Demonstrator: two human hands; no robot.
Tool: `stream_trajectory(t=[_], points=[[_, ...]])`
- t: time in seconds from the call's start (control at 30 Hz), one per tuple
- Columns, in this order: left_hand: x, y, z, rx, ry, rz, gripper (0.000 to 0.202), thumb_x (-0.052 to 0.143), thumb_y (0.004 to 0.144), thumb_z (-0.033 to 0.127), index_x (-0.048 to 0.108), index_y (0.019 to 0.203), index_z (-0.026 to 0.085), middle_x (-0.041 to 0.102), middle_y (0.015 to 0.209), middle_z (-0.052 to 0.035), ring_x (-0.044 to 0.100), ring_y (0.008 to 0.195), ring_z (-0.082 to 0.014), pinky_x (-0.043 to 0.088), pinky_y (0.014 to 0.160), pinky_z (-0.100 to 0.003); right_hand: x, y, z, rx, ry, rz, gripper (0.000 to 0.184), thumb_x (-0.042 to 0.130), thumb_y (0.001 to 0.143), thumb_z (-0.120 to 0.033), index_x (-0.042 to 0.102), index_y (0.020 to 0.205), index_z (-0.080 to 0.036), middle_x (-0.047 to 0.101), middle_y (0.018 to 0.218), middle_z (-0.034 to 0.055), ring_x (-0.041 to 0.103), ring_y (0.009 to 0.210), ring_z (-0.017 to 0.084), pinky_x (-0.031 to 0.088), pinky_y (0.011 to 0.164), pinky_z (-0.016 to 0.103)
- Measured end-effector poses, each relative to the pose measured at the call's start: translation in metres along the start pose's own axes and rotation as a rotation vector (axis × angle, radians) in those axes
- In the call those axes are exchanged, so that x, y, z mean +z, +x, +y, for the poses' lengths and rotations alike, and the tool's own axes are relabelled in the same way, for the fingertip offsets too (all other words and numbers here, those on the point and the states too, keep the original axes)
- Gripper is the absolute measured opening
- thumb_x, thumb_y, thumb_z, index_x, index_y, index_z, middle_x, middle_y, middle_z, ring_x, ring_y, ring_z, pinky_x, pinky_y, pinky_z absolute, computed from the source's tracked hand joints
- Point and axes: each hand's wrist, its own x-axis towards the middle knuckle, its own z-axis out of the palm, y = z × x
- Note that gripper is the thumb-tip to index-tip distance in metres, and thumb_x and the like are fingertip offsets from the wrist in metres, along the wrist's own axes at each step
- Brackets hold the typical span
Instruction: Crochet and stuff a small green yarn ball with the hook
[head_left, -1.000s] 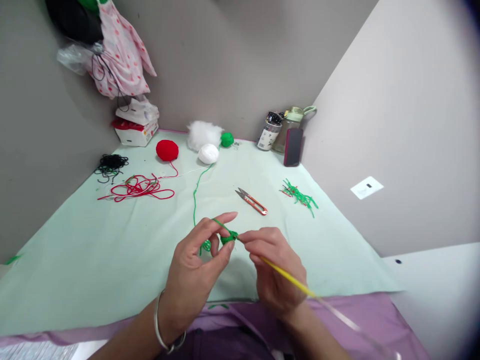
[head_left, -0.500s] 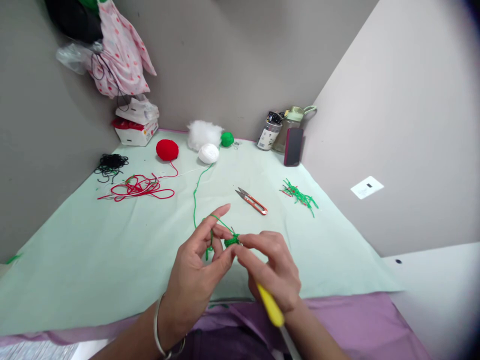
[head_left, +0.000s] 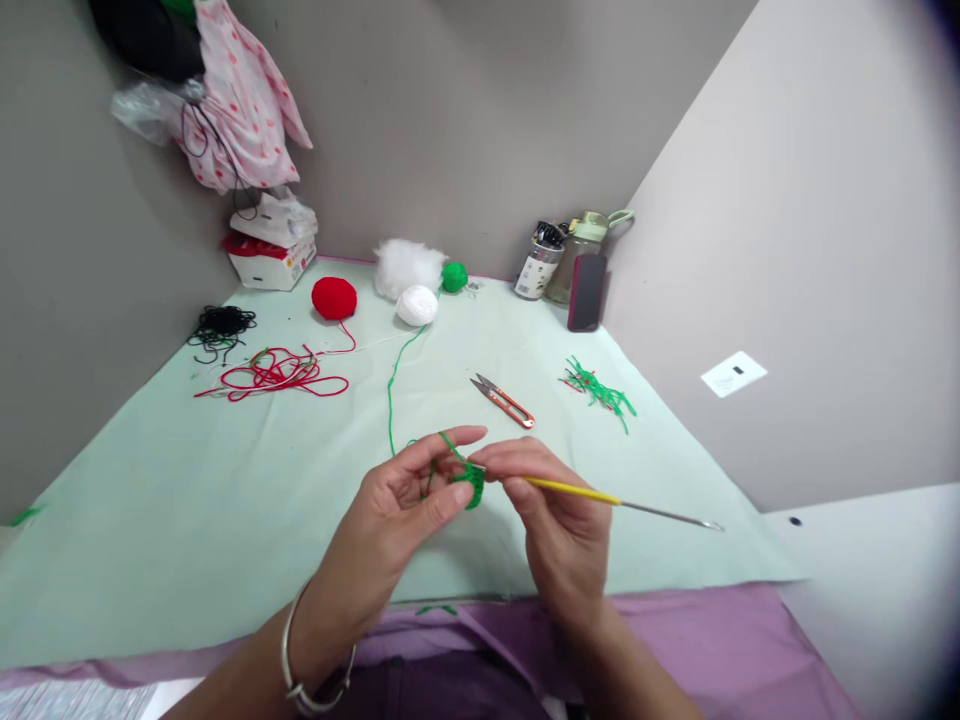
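Note:
Between thumb and fingers, my left hand pinches a small green crochet piece. Green yarn runs over its raised index finger and trails back across the table toward the green yarn ball. My right hand grips a crochet hook with a yellow handle. The hook's tip end meets the top of the green piece, partly hidden by my fingers. Its other metal end points out to the right. Beyond my hands lie orange thread snips.
At the back are a white yarn ball, white stuffing and a red yarn ball. Loose red yarn and black yarn lie left. Green scraps, a phone and a bottle are right.
The hook has swung from pointing down toward me to pointing out right, as my right hand turned. My left index finger has lowered, and more of the green piece shows.

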Motion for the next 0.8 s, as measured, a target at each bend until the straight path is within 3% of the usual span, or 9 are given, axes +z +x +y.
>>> stream_trajectory(t=[0.17,0.23,0.3,0.4,0.5,0.67,0.8], points=[[0.003,0.003,-0.007,0.055,0.018,0.109,0.042,0.09,0.083,0.034,0.082,0.124,0.036,0.067,0.093,0.0019,0.053,0.085,-0.0131,0.044,0.085,-0.025,0.004,-0.011,0.001,-0.168,-0.268,-0.003,0.029,0.064,0.101,-0.011,0.079,0.116,-0.031,0.079,0.097,0.0053,0.075,0.085,0.02,0.063,0.07,0.032],[0.006,0.005,-0.006,-0.018,-0.112,0.085,0.046,0.091,0.082,0.034,0.081,0.126,0.034,0.068,0.091,0.0011,0.056,0.086,-0.0132,0.045,0.086,-0.025,0.004,-0.016,0.004,-0.306,-0.446,-0.036,0.037,0.066,0.099,-0.01,0.078,0.124,-0.034,0.078,0.105,0.0067,0.075,0.09,0.021,0.064,0.071,0.035],[0.006,0.006,-0.003,-0.143,-0.224,0.023,0.047,0.092,0.08,0.033,0.082,0.125,0.029,0.069,0.091,-0.0008,0.058,0.085,-0.0134,0.046,0.084,-0.025,0.002,-0.018,0.006,-0.347,-0.481,-0.031,0.038,0.066,0.099,-0.01,0.077,0.126,-0.034,0.078,0.109,0.0076,0.075,0.091,0.023,0.064,0.071,0.037],[0.003,0.008,0.002,-0.221,-0.262,-0.007,0.04,0.09,0.079,0.031,0.085,0.118,0.024,0.069,0.088,-0.0018,0.056,0.08,-0.0129,0.045,0.079,-0.025,-0.001,-0.011,0.006,-0.142,-0.245,0.082,0.025,0.062,0.102,-0.014,0.08,0.112,-0.029,0.079,0.096,0.0063,0.073,0.082,0.021,0.06,0.067,0.035],[0.001,0.007,0.004,-0.137,-0.222,0.014,0.034,0.089,0.079,0.027,0.086,0.113,0.027,0.069,0.089,-0.0008,0.057,0.084,-0.0138,0.045,0.084,-0.025,-0.002,-0.002,0.004,0.062,0.037,0.138,0.015,0.066,0.103,-0.025,0.08,0.098,-0.024,0.076,0.083,0.0043,0.066,0.069,0.017,0.055,0.061,0.031],[0.001,0.002,-0.003,-0.016,-0.01,-0.014,0.032,0.087,0.085,0.031,0.084,0.117,0.036,0.072,0.097,0.0004,0.057,0.095,-0.0166,0.044,0.092,-0.028,0.002,0.0,0.007,0.156,0.171,0.033,0.013,0.072,0.1,-0.033,0.083,0.096,-0.027,0.079,0.089,0.0038,0.071,0.082,0.019,0.058,0.071,0.031],[-0.003,0.001,-0.005,-0.001,0.084,-0.033,0.03,0.079,0.093,0.036,0.081,0.124,0.038,0.072,0.104,-0.0004,0.058,0.104,-0.0192,0.041,0.097,-0.031,-0.001,-0.004,0.011,0.259,0.245,0.084,0.012,0.071,0.101,-0.031,0.083,0.099,-0.029,0.079,0.092,0.0011,0.068,0.077,0.014,0.056,0.073,0.027]])
